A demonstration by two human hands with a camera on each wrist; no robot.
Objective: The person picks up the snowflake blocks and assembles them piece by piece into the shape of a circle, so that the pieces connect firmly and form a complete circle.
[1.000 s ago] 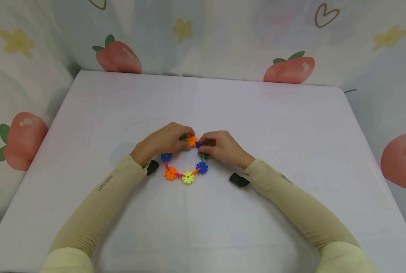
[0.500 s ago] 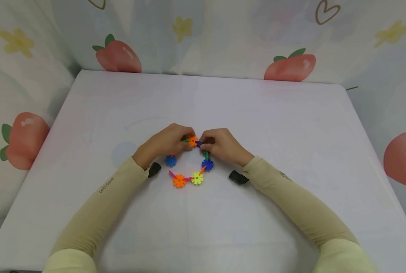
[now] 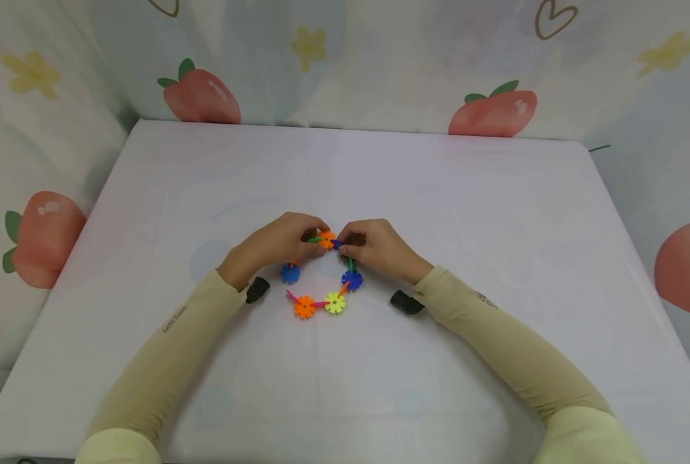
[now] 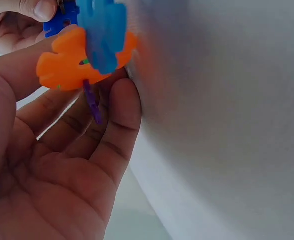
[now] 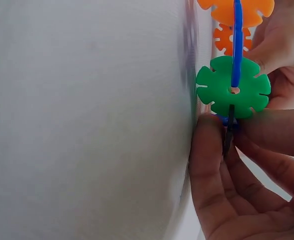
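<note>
A chain of coloured plastic snowflake discs, slotted edge to face, lies in a curve between the hands. At its far side my left hand (image 3: 281, 240) pinches an orange disc (image 3: 326, 240) between thumb and fingers. A light blue disc (image 4: 106, 37) and a purple disc (image 4: 92, 102) join that orange one in the left wrist view. My right hand (image 3: 384, 250) pinches a dark blue disc (image 3: 337, 245) against the orange one. Close by its fingertips is a green disc (image 5: 232, 87). Lower left, a gap separates a blue disc (image 3: 290, 273) from an edge-on magenta disc (image 3: 290, 296).
Nearest me, the chain's loose run has another orange disc (image 3: 305, 307), a yellow disc (image 3: 335, 303) and a blue disc (image 3: 352, 280) on the white table (image 3: 437, 361). Black devices sit at both wrists. A fruit-print curtain (image 3: 379, 71) hangs behind.
The ring has come apart at its lower left; the near orange and yellow discs have shifted right and towards me. Both hands keep their grip at nearly the same spot.
</note>
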